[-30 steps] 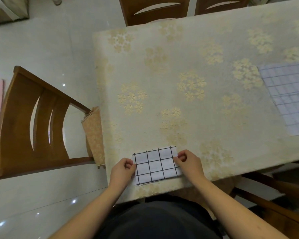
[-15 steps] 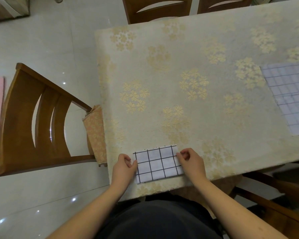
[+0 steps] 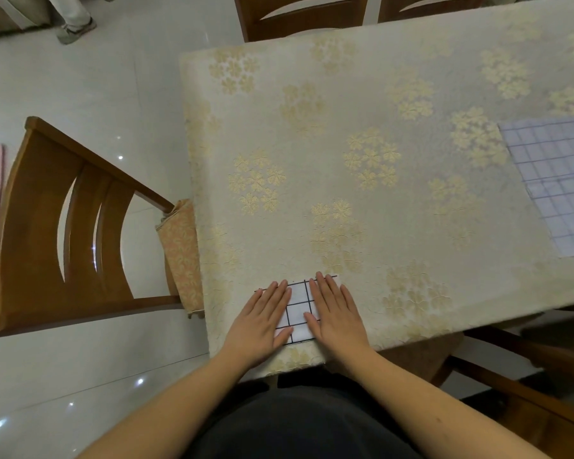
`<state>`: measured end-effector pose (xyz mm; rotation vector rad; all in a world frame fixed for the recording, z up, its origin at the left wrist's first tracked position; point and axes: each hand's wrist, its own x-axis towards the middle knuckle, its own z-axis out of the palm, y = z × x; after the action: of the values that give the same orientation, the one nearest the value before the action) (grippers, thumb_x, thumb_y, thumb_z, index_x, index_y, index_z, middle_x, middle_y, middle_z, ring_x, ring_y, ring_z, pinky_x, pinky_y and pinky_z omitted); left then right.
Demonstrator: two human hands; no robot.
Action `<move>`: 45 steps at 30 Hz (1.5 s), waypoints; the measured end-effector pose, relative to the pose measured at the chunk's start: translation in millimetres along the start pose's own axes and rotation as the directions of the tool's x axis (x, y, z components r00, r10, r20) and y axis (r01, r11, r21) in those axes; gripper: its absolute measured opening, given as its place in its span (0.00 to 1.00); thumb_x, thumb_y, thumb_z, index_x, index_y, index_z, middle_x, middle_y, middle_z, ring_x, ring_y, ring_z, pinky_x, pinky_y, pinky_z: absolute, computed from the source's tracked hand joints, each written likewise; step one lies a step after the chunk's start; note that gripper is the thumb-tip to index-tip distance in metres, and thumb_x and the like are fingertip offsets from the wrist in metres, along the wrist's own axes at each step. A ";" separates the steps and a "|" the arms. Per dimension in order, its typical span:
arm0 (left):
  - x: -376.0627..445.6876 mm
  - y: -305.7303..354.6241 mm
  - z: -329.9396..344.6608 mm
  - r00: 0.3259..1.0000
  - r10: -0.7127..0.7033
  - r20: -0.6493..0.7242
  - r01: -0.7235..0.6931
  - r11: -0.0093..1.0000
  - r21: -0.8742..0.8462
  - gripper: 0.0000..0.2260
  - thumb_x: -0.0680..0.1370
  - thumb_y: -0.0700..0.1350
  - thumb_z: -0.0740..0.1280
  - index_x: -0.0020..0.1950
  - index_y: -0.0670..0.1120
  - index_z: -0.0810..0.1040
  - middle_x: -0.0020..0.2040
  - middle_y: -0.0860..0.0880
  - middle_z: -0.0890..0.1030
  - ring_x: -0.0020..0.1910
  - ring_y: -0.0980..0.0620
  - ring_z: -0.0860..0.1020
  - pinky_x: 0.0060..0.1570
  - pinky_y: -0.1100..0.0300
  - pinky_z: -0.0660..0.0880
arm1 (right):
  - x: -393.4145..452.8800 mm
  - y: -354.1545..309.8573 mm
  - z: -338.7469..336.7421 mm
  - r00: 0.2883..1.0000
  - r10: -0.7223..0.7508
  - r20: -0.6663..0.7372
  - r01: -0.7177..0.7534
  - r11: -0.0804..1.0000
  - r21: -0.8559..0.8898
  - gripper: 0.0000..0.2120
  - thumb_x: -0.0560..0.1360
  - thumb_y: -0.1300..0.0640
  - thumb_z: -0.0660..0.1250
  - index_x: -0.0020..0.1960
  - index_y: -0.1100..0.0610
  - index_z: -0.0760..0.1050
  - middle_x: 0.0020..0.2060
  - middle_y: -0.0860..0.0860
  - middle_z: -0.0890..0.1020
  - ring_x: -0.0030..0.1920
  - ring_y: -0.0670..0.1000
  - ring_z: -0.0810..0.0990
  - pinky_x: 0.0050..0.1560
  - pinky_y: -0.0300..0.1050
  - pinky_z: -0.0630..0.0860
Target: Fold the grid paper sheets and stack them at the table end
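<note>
While lying near the table's (image 3: 362, 226) close edge, being pressed flat: folded sheet (image 3: 297, 308), squeezed under both palms. Left hand (image 3: 262, 321) spreading straight fingers over its left half; right hand (image 3: 333, 313) doing the same over the right half, thumbs nearly meeting on the bare strip between. Neither hand gripping, only pressing down.

Judging by looks, handling as thin, light paper: holding a crease once rubbed, sliding easily on the patterned tablecloth, fluttering or springing open if let go carelessly. Probably best taking it by a short edge or corner, pinching through all layers at once so nothing fans apart, then carrying it level.

Waiting well apart at the right edge of view: unfolded sheets (image 3: 557, 180), lying flat and overlapping, likely limp when lifted and wanting two hands at opposite corners. Standing at the left end: wooden chair (image 3: 47, 226).
</note>
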<state>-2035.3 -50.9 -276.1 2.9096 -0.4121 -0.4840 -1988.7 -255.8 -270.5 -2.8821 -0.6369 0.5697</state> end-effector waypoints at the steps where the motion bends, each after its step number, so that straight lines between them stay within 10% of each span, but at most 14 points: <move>1: 0.8 -0.5 -0.9 1.000 0.004 0.007 -0.004 1.000 -0.004 0.32 0.81 0.62 0.51 0.79 0.43 0.55 0.79 0.46 0.53 0.78 0.49 0.53 0.73 0.50 0.53 | 0.6 0.6 1.0 1.000 0.009 0.018 -0.009 1.000 -0.002 0.33 0.79 0.41 0.52 0.78 0.57 0.54 0.77 0.55 0.58 0.77 0.52 0.53 0.74 0.51 0.49; 24: 4.7 -0.3 -16.7 0.987 -0.012 0.160 0.006 0.999 0.038 0.38 0.78 0.67 0.50 0.79 0.46 0.41 0.79 0.45 0.39 0.78 0.46 0.40 0.76 0.50 0.41 | -0.4 5.8 -0.3 0.999 0.035 0.032 -0.034 0.999 -0.014 0.37 0.79 0.35 0.44 0.78 0.54 0.35 0.77 0.55 0.35 0.77 0.54 0.35 0.75 0.48 0.33; 31: 1.3 18.6 -66.9 0.994 -0.072 0.083 0.050 0.968 0.246 0.27 0.78 0.56 0.59 0.75 0.47 0.65 0.75 0.44 0.66 0.75 0.45 0.63 0.72 0.39 0.54 | -7.3 -7.8 -47.9 0.999 0.030 -0.026 -0.029 0.999 0.043 0.29 0.80 0.45 0.56 0.77 0.55 0.57 0.76 0.56 0.60 0.76 0.57 0.58 0.75 0.56 0.51; 35: -24.4 27.2 -78.3 0.977 -0.202 0.064 0.187 0.964 0.188 0.26 0.81 0.56 0.53 0.77 0.48 0.59 0.77 0.44 0.61 0.76 0.44 0.59 0.72 0.40 0.52 | -15.4 -38.8 -62.8 0.997 -0.031 -0.074 0.036 0.998 0.058 0.25 0.79 0.46 0.59 0.73 0.55 0.66 0.71 0.55 0.70 0.70 0.57 0.69 0.68 0.55 0.64; 40: -74.8 10.0 -92.0 0.945 -0.322 0.060 0.317 0.945 0.086 0.27 0.75 0.59 0.51 0.66 0.45 0.74 0.63 0.44 0.78 0.61 0.44 0.77 0.55 0.45 0.75 | -26.4 -75.8 -67.7 0.987 -0.141 -0.078 0.143 0.990 0.019 0.23 0.79 0.45 0.58 0.70 0.53 0.69 0.65 0.53 0.75 0.64 0.56 0.73 0.61 0.53 0.69; 45: -134.8 -9.4 -101.3 0.880 -0.475 0.001 0.474 0.879 -0.054 0.29 0.79 0.62 0.46 0.76 0.49 0.62 0.75 0.47 0.63 0.74 0.47 0.61 0.72 0.51 0.58 | -36.1 -118.5 -63.0 0.960 -0.257 -0.111 0.245 0.963 -0.112 0.20 0.71 0.47 0.71 0.59 0.55 0.78 0.56 0.55 0.81 0.57 0.57 0.79 0.55 0.54 0.76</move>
<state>-2121.4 9.4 -143.8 2.9447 0.3306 -0.5267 -2039.3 -167.7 -175.8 -2.8319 -1.0169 0.3287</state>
